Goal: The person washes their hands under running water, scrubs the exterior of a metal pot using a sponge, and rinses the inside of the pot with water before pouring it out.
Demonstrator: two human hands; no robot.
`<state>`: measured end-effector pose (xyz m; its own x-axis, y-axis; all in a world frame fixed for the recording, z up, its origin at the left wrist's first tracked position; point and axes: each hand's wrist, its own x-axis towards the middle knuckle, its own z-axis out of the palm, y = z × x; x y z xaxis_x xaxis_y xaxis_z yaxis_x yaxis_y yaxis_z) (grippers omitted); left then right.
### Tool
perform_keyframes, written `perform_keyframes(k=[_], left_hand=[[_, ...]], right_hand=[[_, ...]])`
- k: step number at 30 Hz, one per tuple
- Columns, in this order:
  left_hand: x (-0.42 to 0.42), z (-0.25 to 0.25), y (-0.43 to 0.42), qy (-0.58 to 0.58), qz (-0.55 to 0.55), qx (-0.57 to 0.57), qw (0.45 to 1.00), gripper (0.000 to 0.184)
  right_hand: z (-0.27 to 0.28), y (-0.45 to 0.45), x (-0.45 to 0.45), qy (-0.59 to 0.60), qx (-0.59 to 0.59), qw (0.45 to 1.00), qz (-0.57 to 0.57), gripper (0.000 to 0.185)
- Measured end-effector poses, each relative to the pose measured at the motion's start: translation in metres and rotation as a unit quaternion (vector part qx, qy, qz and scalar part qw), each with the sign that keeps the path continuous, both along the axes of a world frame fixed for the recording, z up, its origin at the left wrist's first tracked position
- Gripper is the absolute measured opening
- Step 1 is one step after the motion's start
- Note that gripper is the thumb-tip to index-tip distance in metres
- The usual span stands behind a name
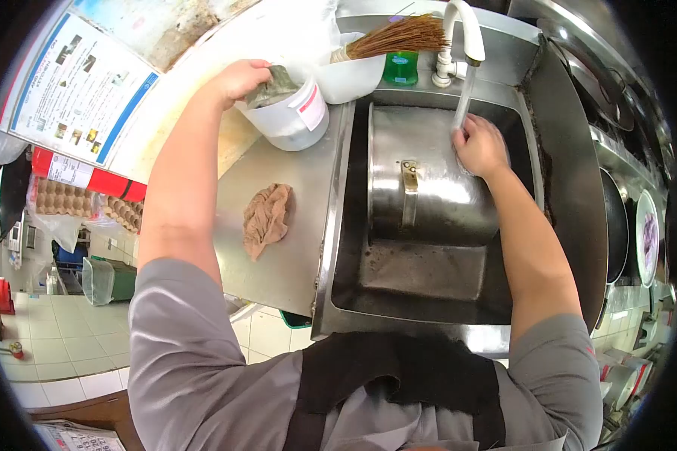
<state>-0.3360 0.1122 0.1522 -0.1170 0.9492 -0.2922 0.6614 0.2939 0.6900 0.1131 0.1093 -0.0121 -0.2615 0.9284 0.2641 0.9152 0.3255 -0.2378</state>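
My left hand [244,80] is closed on a grey-green cloth [272,89] at the mouth of a white plastic bucket [293,128] with a label. A large metal pot [429,192] lies on its side in the sink [429,278], its handle facing up. My right hand [481,146] grips the pot at its right end, beside the stream of water running from the white faucet [470,34]. The fingertips there are partly hidden by the water. On the steel counter [241,195] left of the sink lies a crumpled brown cloth [267,219].
Behind the sink are a straw brush [399,36], a white container [350,79] and a green bottle [401,69]. A tall metal panel [575,188] borders the sink's right side. Pans [615,225] hang beyond it. A printed sheet [83,79] is at upper left.
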Motion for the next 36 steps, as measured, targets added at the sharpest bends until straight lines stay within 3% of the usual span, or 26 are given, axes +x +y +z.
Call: perform_keyframes(k=[4,7,9,11,13,15,17,21,22,25,26,32,36], left_hand=[[0.01,0.01,-0.017,-0.195,0.059,0.069,0.977,0.03],[0.018,0.023,-0.033,-0.295,0.046,0.129,0.946,0.031],[0.041,0.031,-0.054,-0.331,0.021,0.158,0.93,0.031],[0.065,0.03,-0.076,-0.369,-0.044,0.143,0.917,0.032],[0.088,0.012,-0.09,-0.417,-0.098,0.118,0.896,0.032],[0.115,-0.014,-0.099,-0.451,-0.138,0.069,0.879,0.03],[0.135,-0.04,-0.102,-0.492,-0.168,-0.005,0.854,0.027],[0.163,-0.072,-0.124,-0.563,-0.077,-0.065,0.821,0.027],[0.163,-0.079,-0.128,-0.554,-0.113,-0.112,0.817,0.037],[0.162,-0.092,-0.137,-0.517,-0.144,-0.198,0.82,0.046],[0.166,-0.097,-0.141,-0.507,-0.13,-0.185,0.832,0.05],[0.183,-0.102,-0.159,-0.579,-0.14,-0.269,0.757,0.056],[0.185,-0.12,-0.162,-0.566,-0.156,-0.212,0.781,0.052]], right_hand=[[-0.005,0.002,0.005,0.002,0.025,1.0,0.004,0.043],[0.003,-0.005,0.006,0.209,-0.009,0.977,-0.037,0.035],[-0.006,0.0,0.003,0.305,0.073,0.945,-0.092,0.031],[0.016,-0.018,-0.018,0.508,-0.06,0.859,0.03,0.031],[0.091,-0.071,-0.048,0.545,-0.27,0.788,0.094,0.046],[0.107,-0.09,-0.064,0.611,-0.418,0.653,0.159,0.055],[0.095,-0.095,-0.07,0.618,-0.468,0.601,0.196,0.055],[0.08,-0.098,-0.054,0.595,-0.444,0.657,0.131,0.023],[0.083,-0.104,-0.051,0.607,-0.445,0.652,0.087,0.014],[0.088,-0.105,-0.036,0.54,-0.44,0.712,0.085,0.013],[0.089,-0.102,-0.031,0.526,-0.471,0.7,0.107,0.012],[0.118,-0.105,-0.03,0.347,-0.505,0.757,0.225,0.014],[0.118,-0.1,-0.026,0.309,-0.523,0.756,0.242,0.014]])
